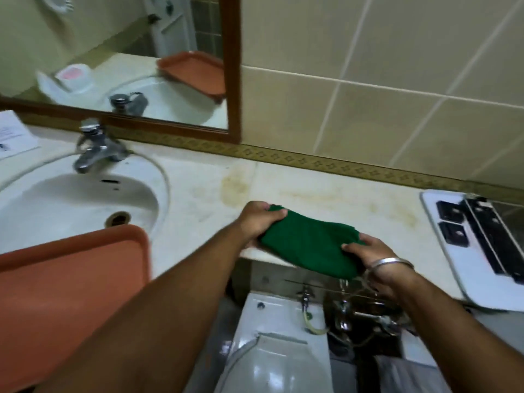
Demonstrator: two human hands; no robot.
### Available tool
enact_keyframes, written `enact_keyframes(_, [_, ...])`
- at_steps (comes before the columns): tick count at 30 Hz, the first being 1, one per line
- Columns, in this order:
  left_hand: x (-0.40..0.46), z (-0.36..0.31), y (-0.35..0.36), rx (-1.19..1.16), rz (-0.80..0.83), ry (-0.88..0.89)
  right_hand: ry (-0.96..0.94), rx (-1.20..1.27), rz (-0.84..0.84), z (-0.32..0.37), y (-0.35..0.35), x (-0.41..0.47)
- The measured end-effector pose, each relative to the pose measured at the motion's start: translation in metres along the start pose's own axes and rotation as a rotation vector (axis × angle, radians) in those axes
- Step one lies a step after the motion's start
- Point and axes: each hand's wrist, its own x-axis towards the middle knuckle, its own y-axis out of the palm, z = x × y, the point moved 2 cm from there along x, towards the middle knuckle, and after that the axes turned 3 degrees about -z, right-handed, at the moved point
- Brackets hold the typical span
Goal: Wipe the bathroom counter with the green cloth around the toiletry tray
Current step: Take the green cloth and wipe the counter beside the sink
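Note:
The green cloth (309,245) is bunched between both hands at the front edge of the stained cream counter (312,194). My left hand (259,222) grips its left end, thumb on top. My right hand (371,262), with a metal bangle on the wrist, holds its right end, partly past the counter's edge. An orange tray (65,282) sits at the lower left, overlapping the sink's rim. A white tray (465,251) with black items lies on the counter at the far right.
A white sink (71,205) with a chrome tap (93,148) is at the left. A wood-framed mirror (119,63) hangs behind it. A white card (14,134) lies at the far left. Below the counter edge are a toilet tank (280,316) and pipes.

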Motion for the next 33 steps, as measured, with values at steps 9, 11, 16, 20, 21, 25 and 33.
enact_keyframes(9, [0.008, 0.028, -0.034, 0.822, -0.538, 0.501, -0.343, -1.303, -0.444, -0.010, -0.105, 0.013])
enact_keyframes(11, [0.012, 0.050, -0.079, 1.100, -0.548, 0.407, -0.563, -1.451, -0.325, -0.001, -0.084, 0.024])
enact_keyframes(16, [0.035, 0.065, -0.113, 1.280, -0.508, 0.282, -0.611, -1.519, -0.062, 0.001, -0.036, 0.088])
enact_keyframes(20, [0.044, 0.073, -0.119, 1.311, -0.530, 0.336, -0.609, -1.500, -0.224, 0.018, -0.051, 0.126])
enact_keyframes(21, [0.046, 0.075, -0.121, 1.318, -0.542, 0.354, -0.600, -1.527, -0.263, 0.028, -0.046, 0.139])
enact_keyframes(25, [0.049, 0.076, -0.121, 1.341, -0.522, 0.354, -0.808, -1.634, -0.052, 0.041, 0.056, 0.154])
enact_keyframes(33, [0.042, 0.065, -0.117, 1.356, -0.481, 0.304, -1.255, -1.656, 0.732, -0.024, 0.017, 0.060])
